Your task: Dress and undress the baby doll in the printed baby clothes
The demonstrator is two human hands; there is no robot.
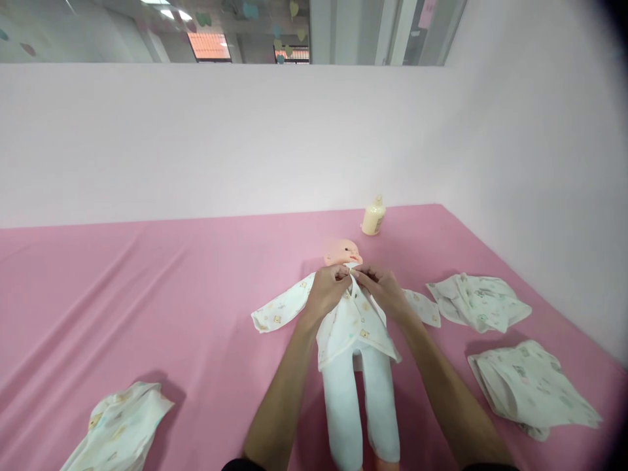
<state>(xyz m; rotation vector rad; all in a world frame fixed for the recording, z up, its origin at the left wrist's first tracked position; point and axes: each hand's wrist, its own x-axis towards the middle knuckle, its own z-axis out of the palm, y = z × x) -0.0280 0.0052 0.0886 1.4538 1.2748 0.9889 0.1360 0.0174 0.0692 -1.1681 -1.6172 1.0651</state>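
a supine doll (338, 252) wears a printed white jacket (360, 324), sleeves (287, 305) outspread.

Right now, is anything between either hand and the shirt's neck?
Nothing visible. The left hand and right hand both have fingertips at the neck of the shirt, below the doll's head. The bottle stands beyond the head; the cloths lie off to the sides.

Nursery-like room, baby doll (354, 327), printed cloths (483, 304), pink-covered surface (196, 294), window (265, 39) with coloured shapes (250, 10)
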